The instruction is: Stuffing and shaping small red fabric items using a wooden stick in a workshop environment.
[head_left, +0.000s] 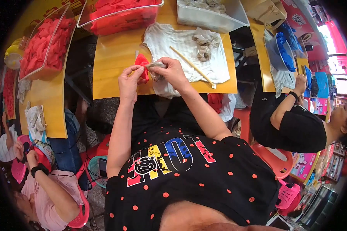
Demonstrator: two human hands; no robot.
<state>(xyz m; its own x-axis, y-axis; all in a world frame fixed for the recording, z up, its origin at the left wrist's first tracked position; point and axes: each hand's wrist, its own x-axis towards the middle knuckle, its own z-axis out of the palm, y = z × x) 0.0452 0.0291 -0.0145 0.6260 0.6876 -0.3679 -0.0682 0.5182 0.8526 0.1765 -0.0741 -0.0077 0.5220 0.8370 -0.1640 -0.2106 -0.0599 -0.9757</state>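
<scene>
My left hand [129, 80] pinches a small red fabric piece [141, 61] above the yellow table [112, 57]. My right hand [171, 74] is closed on a greyish-beige piece of fabric [157, 66] against the red one. Beneath and beyond my hands lies a white striped cloth [162, 40], with a thin wooden stick [191, 65] lying diagonally on it and crumpled grey-beige fabric pieces [202, 45] at its back. My fingertips partly hide where the two held pieces meet.
Clear bins of red fabric [119, 13] and grey fabric [208, 9] stand at the back. Side tables carry another red bin [44, 50] and blue pieces in containers [281, 50]. Co-workers sit at left [50, 196] and right [297, 131], near plastic stools [270, 161].
</scene>
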